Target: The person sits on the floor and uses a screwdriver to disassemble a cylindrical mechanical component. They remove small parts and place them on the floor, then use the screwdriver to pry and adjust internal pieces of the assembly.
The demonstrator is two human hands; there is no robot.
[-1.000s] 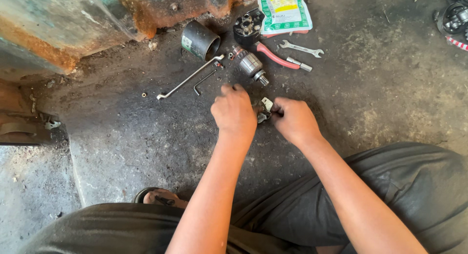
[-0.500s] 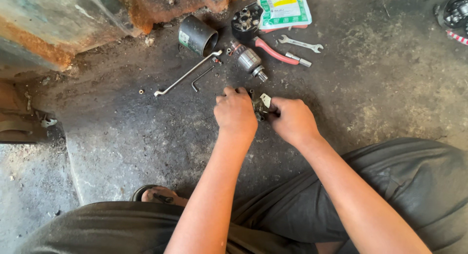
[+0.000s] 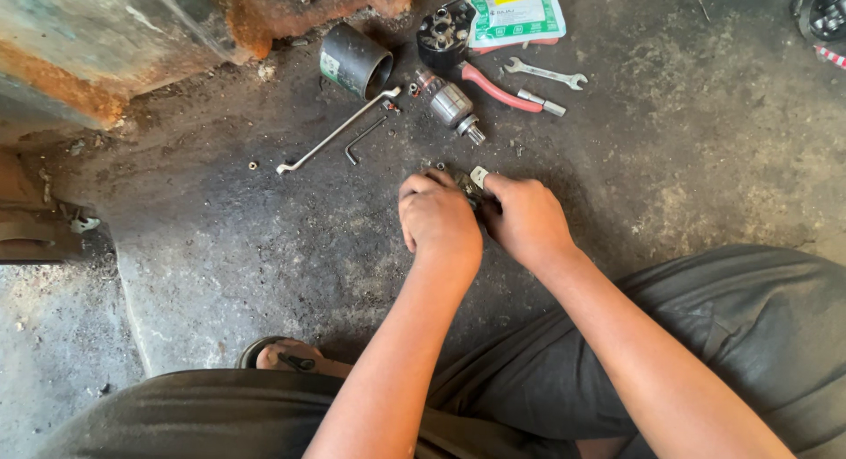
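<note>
Head view: nearest, dark trousers and a sandalled foot [image 3: 286, 358] on the concrete floor [image 3: 220, 230]. Beyond, the left hand [image 3: 438, 219] and right hand [image 3: 529, 217], fingers curled shut, together grip a small dark metal part [image 3: 469, 182] just above the floor. Farther: a metal shaft piece [image 3: 451, 105], bent wrench [image 3: 335, 133], hex key [image 3: 363, 137], black cylinder [image 3: 355, 61], red-handled pliers [image 3: 498, 89], spanner [image 3: 546, 73].

Black cylinder [image 3: 355, 61], long bent wrench [image 3: 335, 132], hex key [image 3: 362, 138], red-handled pliers [image 3: 498, 90], open-ended spanner [image 3: 545, 73], green-and-white packet [image 3: 514, 11].
</note>
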